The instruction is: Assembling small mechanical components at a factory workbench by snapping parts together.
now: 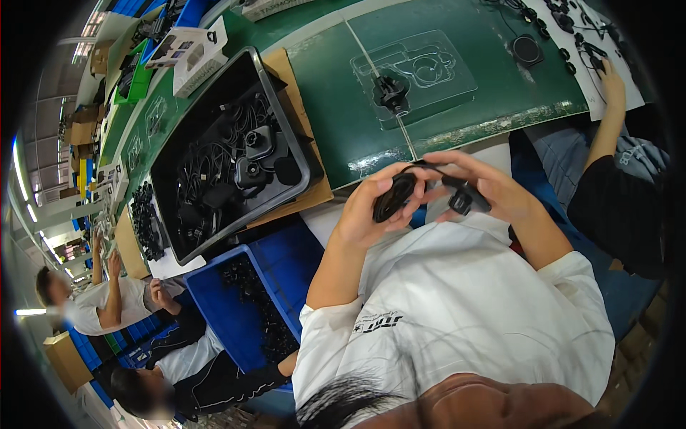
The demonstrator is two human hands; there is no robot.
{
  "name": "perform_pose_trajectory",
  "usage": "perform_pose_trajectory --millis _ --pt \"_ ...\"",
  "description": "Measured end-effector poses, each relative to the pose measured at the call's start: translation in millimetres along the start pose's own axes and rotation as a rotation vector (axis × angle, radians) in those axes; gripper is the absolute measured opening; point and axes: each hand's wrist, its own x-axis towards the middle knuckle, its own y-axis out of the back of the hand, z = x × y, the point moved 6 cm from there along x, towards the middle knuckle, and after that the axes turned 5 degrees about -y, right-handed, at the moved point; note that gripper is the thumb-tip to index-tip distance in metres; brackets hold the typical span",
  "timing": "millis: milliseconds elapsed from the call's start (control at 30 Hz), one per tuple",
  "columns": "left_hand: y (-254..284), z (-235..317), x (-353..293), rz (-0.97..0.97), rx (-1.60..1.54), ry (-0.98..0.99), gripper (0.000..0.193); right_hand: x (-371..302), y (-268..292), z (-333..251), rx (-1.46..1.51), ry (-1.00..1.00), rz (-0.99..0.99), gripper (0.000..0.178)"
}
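Observation:
In front of my chest, my left hand [364,211] is closed around a bundled black cable [394,197]. My right hand [504,191] grips a small black plug-like piece [463,199] whose exact kind I cannot make out. A stretch of black cord runs between the two hands, so both pieces seem joined. Beyond my hands, a clear plastic blister tray [457,84] lies on the green table [321,79]. A black mount-like part [391,93] sits at the tray's left side, with a thin pale rod or strip passing by it.
At left stands a black bin [311,161] of cables and black camera-like devices, on cardboard [289,79]. A blue crate [214,304] with small black parts is below it. A co-worker's arm [609,107] reaches among black parts at right; other people are at left.

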Motion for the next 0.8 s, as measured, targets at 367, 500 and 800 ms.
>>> perform_pose_trajectory --millis 367,500,800 --pt "22.4 0.8 1.1 -0.078 0.427 -0.013 0.032 -2.4 1.5 -34.5 -0.798 0.158 0.446 0.052" --pt "0.9 4.6 -2.1 -0.160 0.923 -0.220 0.023 -2.6 -8.0 -49.5 -0.906 0.235 0.217 0.042" --pt "-46.4 59.3 32.6 0.034 1.354 -0.425 0.019 1.0 8.6 -120.6 -0.878 0.201 0.354 0.030"
